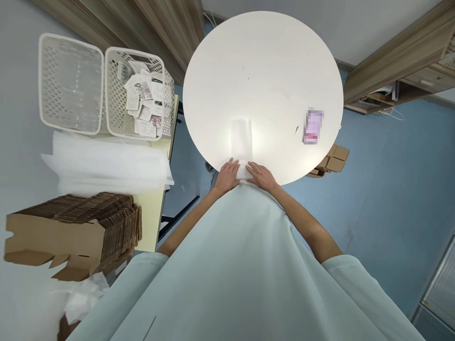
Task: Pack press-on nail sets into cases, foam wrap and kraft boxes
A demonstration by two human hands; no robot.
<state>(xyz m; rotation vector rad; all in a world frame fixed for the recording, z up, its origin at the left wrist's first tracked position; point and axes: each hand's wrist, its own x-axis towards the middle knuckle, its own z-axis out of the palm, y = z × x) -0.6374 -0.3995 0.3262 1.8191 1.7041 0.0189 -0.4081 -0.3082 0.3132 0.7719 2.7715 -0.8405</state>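
A narrow strip of thin white foam sheet (242,139) lies on the round white table, running away from me. Its near end is folded or rolled over at the table's front edge, close to my shirt. My left hand (229,175) grips the left side of that near end, fingers bent over it. On the right side, my right hand (262,175) holds the same end with its fingertips. The two hands are a small gap apart, with white foam showing between them. Whether anything is wrapped inside the fold I cannot tell.
The round white table (263,57) carries a blurred pink phone-like object (313,127). At left, a side table (147,232) bears one basket (71,125) of clear plastic pieces, another basket (110,94) of small printed packs, white foam sheets (110,163) and stacked flat cardboard boxes (57,234).
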